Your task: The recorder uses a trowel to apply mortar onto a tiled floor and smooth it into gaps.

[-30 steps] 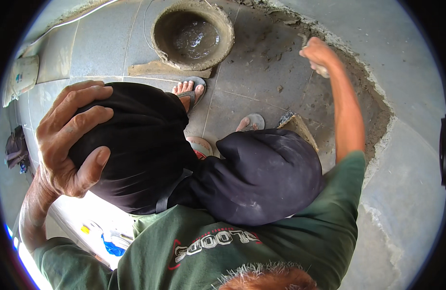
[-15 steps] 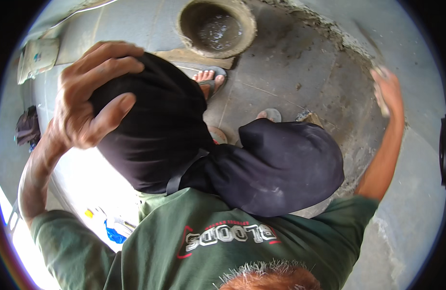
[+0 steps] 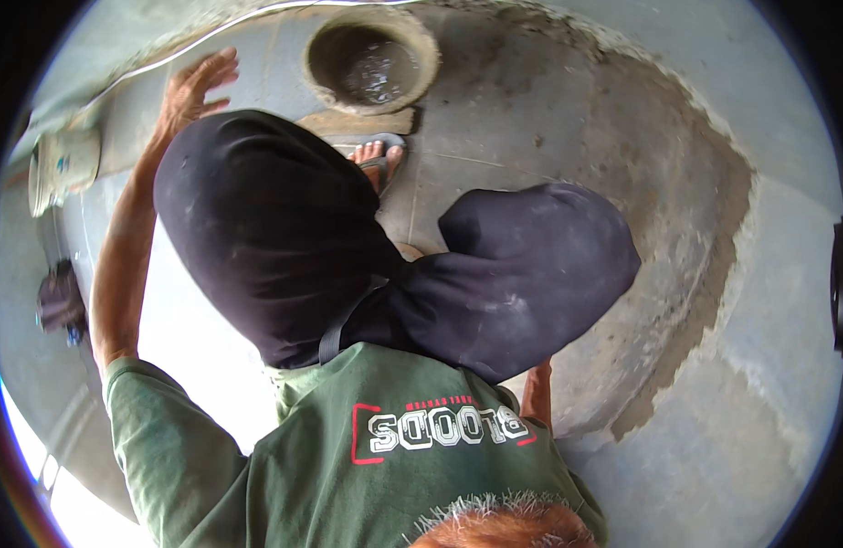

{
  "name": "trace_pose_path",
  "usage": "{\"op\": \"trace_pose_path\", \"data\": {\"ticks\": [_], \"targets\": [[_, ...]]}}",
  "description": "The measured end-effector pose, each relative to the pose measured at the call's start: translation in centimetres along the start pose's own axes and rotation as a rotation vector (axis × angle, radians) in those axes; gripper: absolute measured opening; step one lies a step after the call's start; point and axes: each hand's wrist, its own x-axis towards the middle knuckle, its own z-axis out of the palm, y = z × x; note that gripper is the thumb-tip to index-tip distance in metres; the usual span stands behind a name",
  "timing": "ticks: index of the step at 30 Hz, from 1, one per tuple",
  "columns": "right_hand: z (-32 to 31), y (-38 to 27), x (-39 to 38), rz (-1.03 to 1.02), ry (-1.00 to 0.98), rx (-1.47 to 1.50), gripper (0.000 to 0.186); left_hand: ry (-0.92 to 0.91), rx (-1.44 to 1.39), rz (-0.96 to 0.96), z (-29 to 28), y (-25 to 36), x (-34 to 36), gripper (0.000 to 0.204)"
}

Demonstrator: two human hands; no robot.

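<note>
Past my left knee, my left hand (image 3: 200, 89) is stretched out over the tiled floor, its fingers apart and nothing in them. To its right stands a round, mortar-crusted tub (image 3: 420, 84) with wet grey liquid inside. My right hand is hidden behind my bent right leg (image 3: 549, 256); only a piece of that forearm (image 3: 537, 395) shows. Whatever that hand holds cannot be seen. My foot in a grey flip-flop (image 3: 392, 144) rests near the tub, beside a wooden board (image 3: 376, 124).
A band of rough grey mortar (image 3: 734, 219) runs along the foot of the wall (image 3: 791, 274) on the right. A pale bucket (image 3: 73, 160) and a dark bag (image 3: 61, 300) are at the left. A white cable (image 3: 211, 35) follows the far wall.
My left hand has moved off my left knee, forward and farther away. My right hand, earlier at the right wall with a long, blurred tool, has drawn back behind my leg.
</note>
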Motion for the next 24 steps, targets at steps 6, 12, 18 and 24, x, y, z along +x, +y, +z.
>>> {"op": "trace_pose_path", "data": {"ticks": [6,12,18,24], "targets": [[-4.2,-5.6,-0.7,0.506,-0.049,0.129,0.038,-0.096,-0.056,-0.366,6.5,-9.0,10.0,0.104],[-4.4,-7.6,0.1,0.668,0.013,0.414,0.046,-0.333,-0.538,-0.373,10.9,-12.6,14.5,0.05],[-2.3,-5.0,-2.6,0.806,0.0,0.524,0.043,-0.469,-0.463,-0.208,11.9,-9.4,14.3,0.042],[-1.9,-3.8,-5.0,0.924,0.064,0.572,0.033,-0.362,0.133,-0.123,15.5,3.4,11.7,0.046]]}}
